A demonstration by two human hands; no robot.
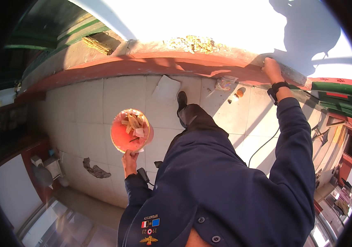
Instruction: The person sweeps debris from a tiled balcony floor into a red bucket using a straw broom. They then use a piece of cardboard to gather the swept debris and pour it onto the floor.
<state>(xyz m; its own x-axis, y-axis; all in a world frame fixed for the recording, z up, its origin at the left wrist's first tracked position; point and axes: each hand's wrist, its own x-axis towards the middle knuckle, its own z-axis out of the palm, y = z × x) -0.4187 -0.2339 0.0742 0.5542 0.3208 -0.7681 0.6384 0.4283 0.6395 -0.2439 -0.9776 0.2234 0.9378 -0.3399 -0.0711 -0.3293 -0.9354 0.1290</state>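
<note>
My left hand (129, 163) grips the near rim of a pink bucket (120, 136), which is held over the tiled floor. Inside it lie dry husk-like pieces (134, 121), a crumpled pale scrap (138, 132) and a thin dark stick. Out to the right, my right hand (271, 70) is curled at the top edge of a red-painted ledge (151, 61). Nothing shows in its fingers, though their undersides are hidden. Farther left along this ledge, a heap of pale yellow pieces (194, 44) lies in bright sun.
A straw-like bundle (97, 45) rests at the ledge's left end. On the floor are a white sheet (166, 89), a plastic wrapper (226, 82), a small orange-brown item (240, 92) and a grey rag (95, 169). A black cable (264, 148) hangs beside my right arm.
</note>
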